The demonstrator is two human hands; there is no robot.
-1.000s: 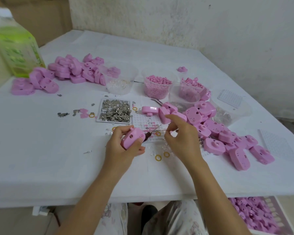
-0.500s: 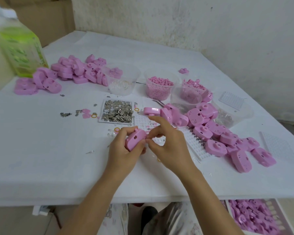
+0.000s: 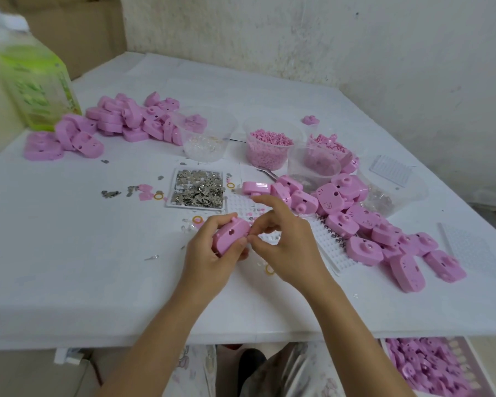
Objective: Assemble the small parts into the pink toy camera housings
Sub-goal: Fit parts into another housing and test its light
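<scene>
Spread across a wide white table (image 3: pixel 69 253): at the far left, a translucent plastic jug with a green label (image 3: pixel 38 87). Just beside it, a far heap of pink plastic camera shells (image 3: pixel 126 118). To the right, a near heap of pink plastic camera shells (image 3: pixel 364 224), sprawling toward the table edge. Behind that, a clear plastic cup of pink pellets (image 3: pixel 269 150). Mid-table, a flat white tray of silvery metal clips (image 3: pixel 198 190) and, right of the hands, a white gridded plastic plate (image 3: pixel 327 245).

Just above the tabletop at the near middle, in front of the tray, a pink toy camera housing (image 3: pixel 229 236), wrapped firmly in the left hand (image 3: pixel 209 262), thumb on the near side and fingers curled over the far edge. At its right end, the right hand (image 3: pixel 289 247), fingers bent, thumb and forefinger tips pinching that end. Any small part between those tips hidden from view.

Housing tilted, long axis running from lower left to upper right, broad face with a small dark cut-out turned up toward the camera.

Close to the left fingers, a small yellow ring (image 3: pixel 197 219) flat on the table.
</scene>
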